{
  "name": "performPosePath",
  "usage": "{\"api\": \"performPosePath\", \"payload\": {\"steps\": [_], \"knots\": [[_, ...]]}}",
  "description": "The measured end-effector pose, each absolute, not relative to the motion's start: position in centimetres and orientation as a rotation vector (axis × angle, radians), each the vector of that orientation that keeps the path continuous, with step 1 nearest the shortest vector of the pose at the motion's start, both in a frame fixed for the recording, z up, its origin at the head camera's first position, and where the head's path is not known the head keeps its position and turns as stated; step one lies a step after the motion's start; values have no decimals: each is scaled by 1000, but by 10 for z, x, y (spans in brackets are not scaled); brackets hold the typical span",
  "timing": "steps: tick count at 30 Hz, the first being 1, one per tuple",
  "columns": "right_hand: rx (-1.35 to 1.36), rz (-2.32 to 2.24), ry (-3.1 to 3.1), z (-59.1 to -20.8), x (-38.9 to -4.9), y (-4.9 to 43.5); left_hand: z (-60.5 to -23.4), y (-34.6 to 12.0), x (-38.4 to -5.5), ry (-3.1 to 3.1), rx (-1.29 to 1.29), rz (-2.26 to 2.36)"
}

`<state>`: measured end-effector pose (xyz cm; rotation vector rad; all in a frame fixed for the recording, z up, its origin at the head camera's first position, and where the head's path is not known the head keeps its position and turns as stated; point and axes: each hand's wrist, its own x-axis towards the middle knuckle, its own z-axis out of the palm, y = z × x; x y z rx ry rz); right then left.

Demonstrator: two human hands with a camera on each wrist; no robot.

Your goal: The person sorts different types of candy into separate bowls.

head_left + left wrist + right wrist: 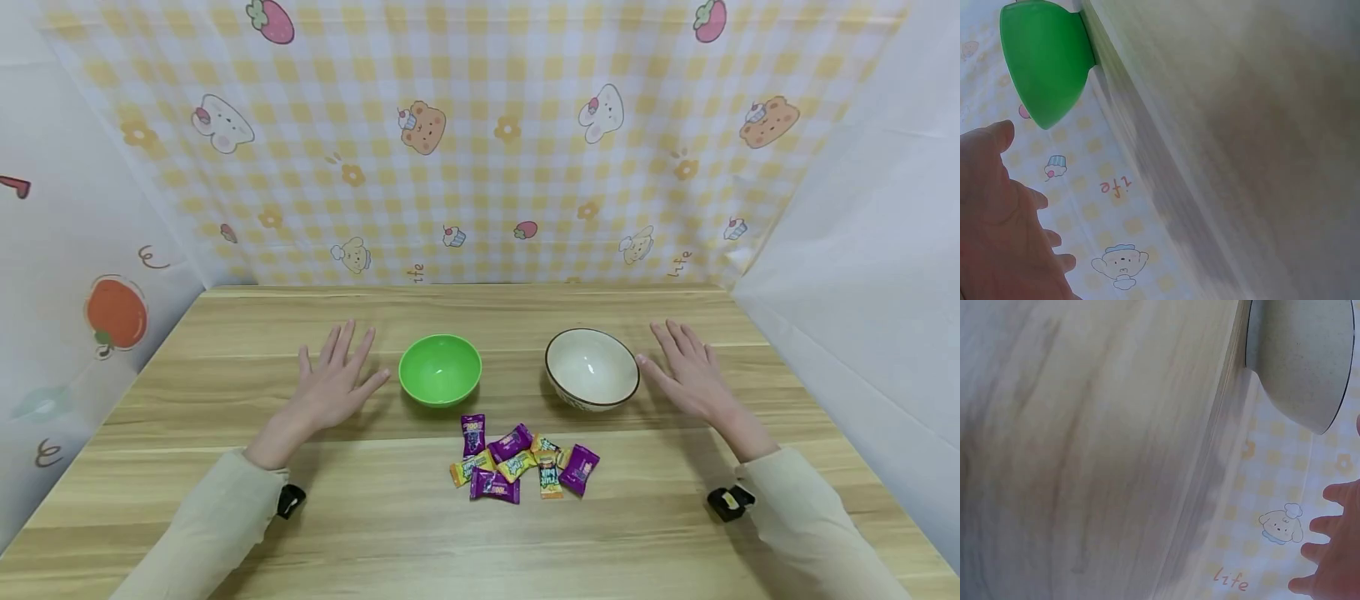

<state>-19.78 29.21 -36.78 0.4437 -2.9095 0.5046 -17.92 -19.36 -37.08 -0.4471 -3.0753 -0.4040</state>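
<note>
My left hand is spread, palm down, to the left of a green bowl, its thumb pointing toward the rim. On the other side, my right hand is spread beside a white bowl with a dark rim, thumb close to that rim. Both hands hold nothing. In front of the bowls lies a loose cluster of wrapped candies, some purple and some yellow-orange. The left wrist view shows the green bowl past the left thumb; the right wrist view shows the white bowl above the right fingers.
Both bowls stand on a wood-grain table. A yellow checked cloth with cartoon animals hangs behind its far edge. White sheets hang at both sides. Black straps show at the sleeve cuffs.
</note>
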Motion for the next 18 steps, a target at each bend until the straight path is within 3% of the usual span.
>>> {"api": "performPosePath", "payload": {"steps": [18], "knots": [[598,843,-2717,-349,-186,285,-367,-182,-181,-2974,-542,-479]]}}
